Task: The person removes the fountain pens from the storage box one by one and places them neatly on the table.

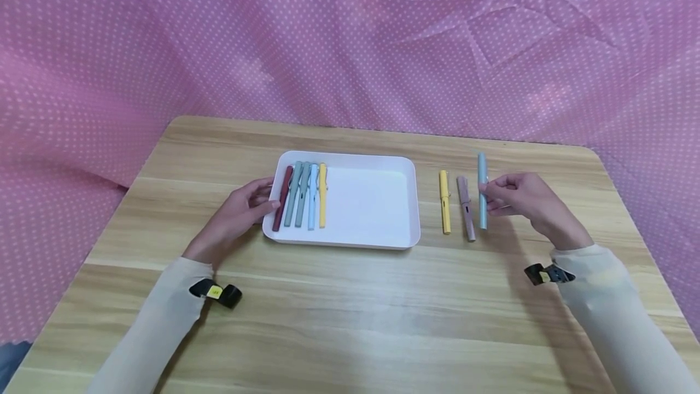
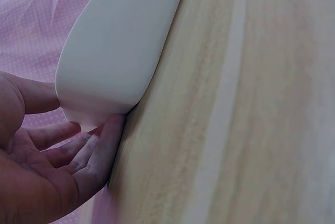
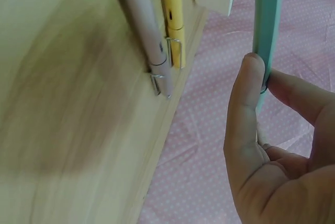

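Note:
At the left end of a white tray (image 1: 372,205), my left hand (image 1: 237,214) grips the wall, thumb over the rim and fingers outside. Inside the tray, a dark red pen (image 1: 282,199), two grey-green pens (image 1: 293,194), a light blue pen (image 1: 313,196) and a yellow pen (image 1: 322,196) lie side by side. My right hand (image 1: 525,196) pinches a blue-green pen (image 3: 267,25) between thumb and fingers, held up off the table. Just left of it, a mauve pen (image 1: 466,208) and another yellow pen (image 1: 445,202) lie on the wood.
The wooden table (image 1: 350,309) ends at a back edge against a pink dotted cloth (image 1: 350,41). The tray's right wall stands a short way left of the loose yellow pen. Black wrist cameras sit on both sleeves.

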Available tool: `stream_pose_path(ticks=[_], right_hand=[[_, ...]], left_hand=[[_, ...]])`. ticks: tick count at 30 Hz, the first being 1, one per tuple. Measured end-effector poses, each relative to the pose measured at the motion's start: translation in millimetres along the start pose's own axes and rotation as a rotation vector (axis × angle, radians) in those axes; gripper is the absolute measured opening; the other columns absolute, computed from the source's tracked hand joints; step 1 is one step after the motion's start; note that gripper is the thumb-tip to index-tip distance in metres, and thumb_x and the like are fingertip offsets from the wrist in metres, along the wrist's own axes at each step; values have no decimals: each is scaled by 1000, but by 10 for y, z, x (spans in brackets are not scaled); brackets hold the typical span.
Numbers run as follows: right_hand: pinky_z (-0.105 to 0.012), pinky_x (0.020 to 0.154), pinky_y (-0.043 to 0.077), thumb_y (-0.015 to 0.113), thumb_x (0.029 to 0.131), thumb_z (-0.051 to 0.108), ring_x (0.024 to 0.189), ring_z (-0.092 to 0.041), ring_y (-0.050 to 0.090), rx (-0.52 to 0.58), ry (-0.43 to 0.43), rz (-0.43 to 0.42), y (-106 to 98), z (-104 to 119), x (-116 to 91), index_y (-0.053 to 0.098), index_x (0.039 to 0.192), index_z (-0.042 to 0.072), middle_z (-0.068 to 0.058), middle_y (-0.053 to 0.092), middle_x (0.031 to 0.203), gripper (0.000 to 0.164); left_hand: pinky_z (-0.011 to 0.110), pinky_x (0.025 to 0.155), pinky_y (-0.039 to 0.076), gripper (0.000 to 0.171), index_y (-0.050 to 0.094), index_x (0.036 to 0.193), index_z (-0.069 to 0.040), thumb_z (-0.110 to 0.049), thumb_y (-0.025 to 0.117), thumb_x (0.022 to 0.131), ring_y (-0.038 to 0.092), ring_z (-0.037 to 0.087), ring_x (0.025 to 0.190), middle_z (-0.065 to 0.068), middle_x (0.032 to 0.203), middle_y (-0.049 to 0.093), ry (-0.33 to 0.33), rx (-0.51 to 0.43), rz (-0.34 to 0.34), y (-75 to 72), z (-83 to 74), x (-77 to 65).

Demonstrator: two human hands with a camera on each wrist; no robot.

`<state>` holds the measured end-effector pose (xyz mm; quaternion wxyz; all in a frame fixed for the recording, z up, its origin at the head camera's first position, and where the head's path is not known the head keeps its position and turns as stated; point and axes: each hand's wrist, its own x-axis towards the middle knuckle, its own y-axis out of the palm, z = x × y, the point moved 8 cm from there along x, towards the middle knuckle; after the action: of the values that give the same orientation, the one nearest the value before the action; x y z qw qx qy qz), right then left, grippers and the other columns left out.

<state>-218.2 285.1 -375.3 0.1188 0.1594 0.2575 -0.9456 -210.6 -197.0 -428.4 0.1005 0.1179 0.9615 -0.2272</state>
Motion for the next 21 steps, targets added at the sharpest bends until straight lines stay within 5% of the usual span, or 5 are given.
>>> stream_pose_path(ticks=[14,21], right_hand=[[-34,81,55,60,93,36,91,-24,64,-125,85,50,2,-298,-21,53,116,-10,-16,64,103,52],[-33,80,55,56,95,21,86,-21,63,-116,101,84,43,-413,-5,50,114,-14,-15,64,97,40]], left_hand=[[43,104,39,64,28,149,-13,-24,59,95,45,28,124,12,135,47,-26,-15,-1,3,10,-6],[43,104,38,64,29,149,-13,-25,60,94,45,28,124,12,135,48,-23,0,-4,3,28,3]])
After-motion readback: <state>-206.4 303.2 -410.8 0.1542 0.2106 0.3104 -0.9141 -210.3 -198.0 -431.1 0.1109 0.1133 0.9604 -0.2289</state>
